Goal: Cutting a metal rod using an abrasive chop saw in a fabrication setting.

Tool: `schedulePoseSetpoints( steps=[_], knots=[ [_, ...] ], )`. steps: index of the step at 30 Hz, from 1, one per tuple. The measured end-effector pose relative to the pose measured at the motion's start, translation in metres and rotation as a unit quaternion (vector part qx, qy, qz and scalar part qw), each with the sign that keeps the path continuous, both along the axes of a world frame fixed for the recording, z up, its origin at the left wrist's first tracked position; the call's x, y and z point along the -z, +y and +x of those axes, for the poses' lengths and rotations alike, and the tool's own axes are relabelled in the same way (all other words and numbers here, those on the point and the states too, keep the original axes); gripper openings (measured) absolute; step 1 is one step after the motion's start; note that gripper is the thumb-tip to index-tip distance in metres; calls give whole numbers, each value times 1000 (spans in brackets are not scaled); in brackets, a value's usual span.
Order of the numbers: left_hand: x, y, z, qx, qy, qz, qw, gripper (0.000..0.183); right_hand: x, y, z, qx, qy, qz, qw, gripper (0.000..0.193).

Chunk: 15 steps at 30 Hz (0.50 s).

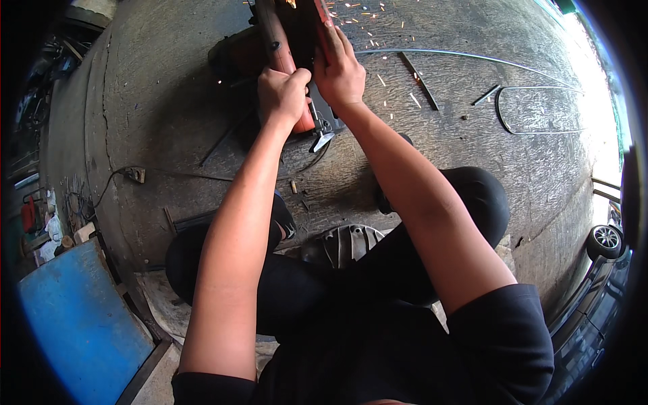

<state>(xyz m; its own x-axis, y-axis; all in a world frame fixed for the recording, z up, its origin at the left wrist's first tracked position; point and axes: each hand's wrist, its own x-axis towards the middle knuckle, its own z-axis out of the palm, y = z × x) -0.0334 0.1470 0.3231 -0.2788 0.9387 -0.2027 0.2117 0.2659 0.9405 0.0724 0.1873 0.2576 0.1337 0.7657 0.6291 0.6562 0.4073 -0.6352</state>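
My left hand (283, 96) is wrapped around an orange-red tubular part (282, 61) of what looks like a cutting machine, thumb on top. Beside it, my right hand (341, 71) grips a long red bar-shaped piece (322, 30), its fingers along the upper face. Orange sparks (368, 13) fly out to the far right, and a bright glow shows between the two parts at the top edge. Below my left hand, a silver crank-like piece (322, 142) sticks out near the tube's end. The cutting point is mostly out of frame.
A bent metal rod (472, 55) curves across the rough concrete floor, with short bars (420, 81) nearby. A dark cable runs left to a plug-like block (135, 175). A ribbed metal casting (343, 246) lies between my legs. A blue panel (88, 324) stands left; a car wheel (605, 241) shows right.
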Motion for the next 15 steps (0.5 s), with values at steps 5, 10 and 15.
schedulePoseSetpoints(
  steps=[5, 10, 15],
  knots=[
    [0, 1, 3, 4, -7, -4, 1000, 22, 0, 1, 4, 9, -9, 2, 1000, 57],
    [-1, 0, 0, 2, -4, -3, 1000, 23, 2, 1, 0, 7, -8, 12, 1000, 56],
    [0, 0, 1, -2, 0, -4, 1000, 22, 2, 1, 0, 6, -16, 6, 1000, 57]
  ],
)
